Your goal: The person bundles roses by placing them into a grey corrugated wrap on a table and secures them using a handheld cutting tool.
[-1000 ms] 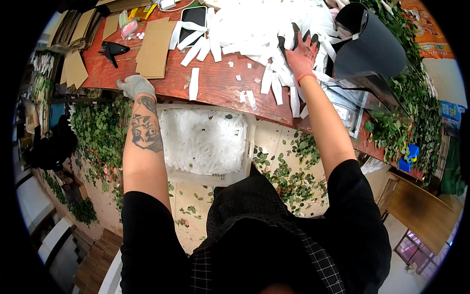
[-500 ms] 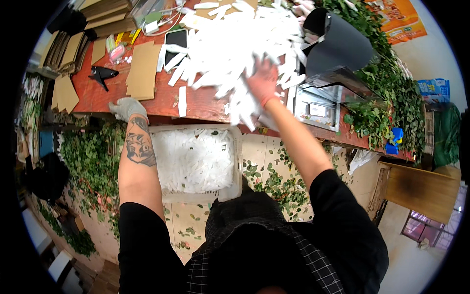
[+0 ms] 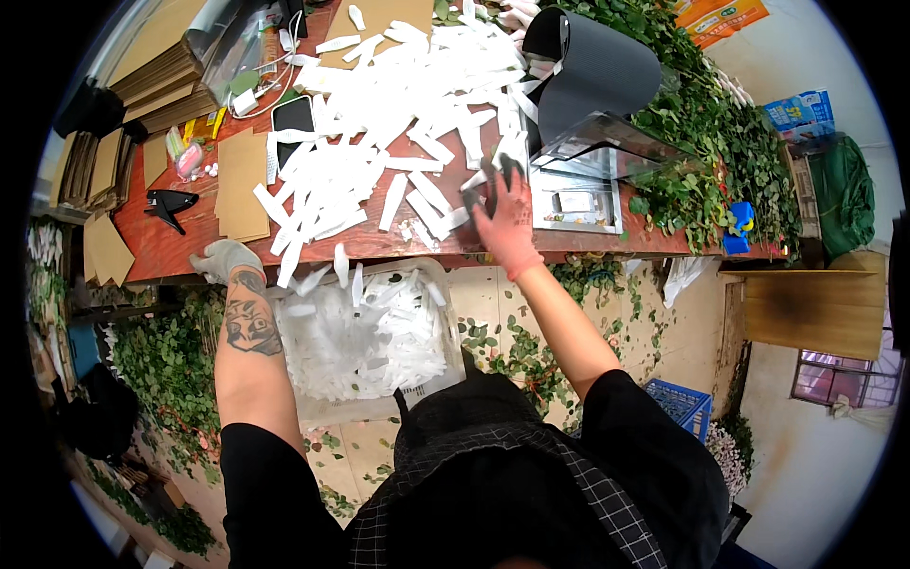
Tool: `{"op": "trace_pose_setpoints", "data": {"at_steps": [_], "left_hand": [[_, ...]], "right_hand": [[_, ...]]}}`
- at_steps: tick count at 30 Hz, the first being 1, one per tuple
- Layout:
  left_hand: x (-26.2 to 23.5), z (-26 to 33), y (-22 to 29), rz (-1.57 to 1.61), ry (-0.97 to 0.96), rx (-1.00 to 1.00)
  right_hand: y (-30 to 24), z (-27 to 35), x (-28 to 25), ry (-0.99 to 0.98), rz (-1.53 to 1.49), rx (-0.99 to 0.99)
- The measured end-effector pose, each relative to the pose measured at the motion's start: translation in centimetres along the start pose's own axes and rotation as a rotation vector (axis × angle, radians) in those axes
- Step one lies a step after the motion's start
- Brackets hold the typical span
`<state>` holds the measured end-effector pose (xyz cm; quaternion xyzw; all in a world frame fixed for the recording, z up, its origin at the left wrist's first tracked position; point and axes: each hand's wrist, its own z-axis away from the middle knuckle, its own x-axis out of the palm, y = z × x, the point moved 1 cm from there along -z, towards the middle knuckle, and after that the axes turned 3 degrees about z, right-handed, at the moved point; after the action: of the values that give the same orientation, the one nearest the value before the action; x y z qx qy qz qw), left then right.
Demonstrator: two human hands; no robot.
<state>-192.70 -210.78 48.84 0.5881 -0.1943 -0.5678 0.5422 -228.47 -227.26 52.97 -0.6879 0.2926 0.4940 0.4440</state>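
White tapered sleeves [image 3: 327, 180], limp and strip-like, lie in a loose heap across the red table [image 3: 431, 248]. My right hand [image 3: 507, 213], in a reddish-pink glove with dark fingertips, is open and spread on the tabletop at the heap's right side. A few sleeves are dropping past the front edge above a white plastic bin [image 3: 455, 327], which holds many more. My left hand [image 3: 227, 260], in a pale glove, rests at the table's front edge left of the bin. It appears to hold nothing; its fingers are partly hidden.
Brown cardboard sheets [image 3: 244, 185], a black stapler-like tool [image 3: 172, 207] and a phone [image 3: 293, 116] lie at left. A curled dark sheet [image 3: 602, 71] stands over a metal tray [image 3: 578, 201]. Leafy stems [image 3: 706, 152] cover the right end. A blue crate [image 3: 679, 406] is low right.
My right hand has come nearer the front edge. The heap has spread left and forward, baring red tabletop, and sleeves now fall into the bin. My left hand stays at the edge.
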Motion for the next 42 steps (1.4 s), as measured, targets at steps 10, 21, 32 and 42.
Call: {"op": "trace_pose_setpoints", "data": {"at_steps": [10, 21, 32, 42], "left_hand": [[-0.1, -1.3, -0.6, -0.052, 0.048, 0.045], [-0.4, -0.2, 0.7, -0.060, -0.047, -0.080], [-0.5, -0.2, 0.8, 0.093, -0.038, -0.091], [0.8, -0.4, -0.3, 0.055, 0.031, 0.000]], "right_hand": [[-10.6, -5.6, 3.1, 0.023, -0.524, -0.377], [-11.5, -14.8, 9.7, -0.115, 0.084, -0.123], [-14.7, 2.2, 5.7, -0.233, -0.272, -0.441], [-1.1, -0.3, 5.9, -0.044, 0.195, -0.245]]}}
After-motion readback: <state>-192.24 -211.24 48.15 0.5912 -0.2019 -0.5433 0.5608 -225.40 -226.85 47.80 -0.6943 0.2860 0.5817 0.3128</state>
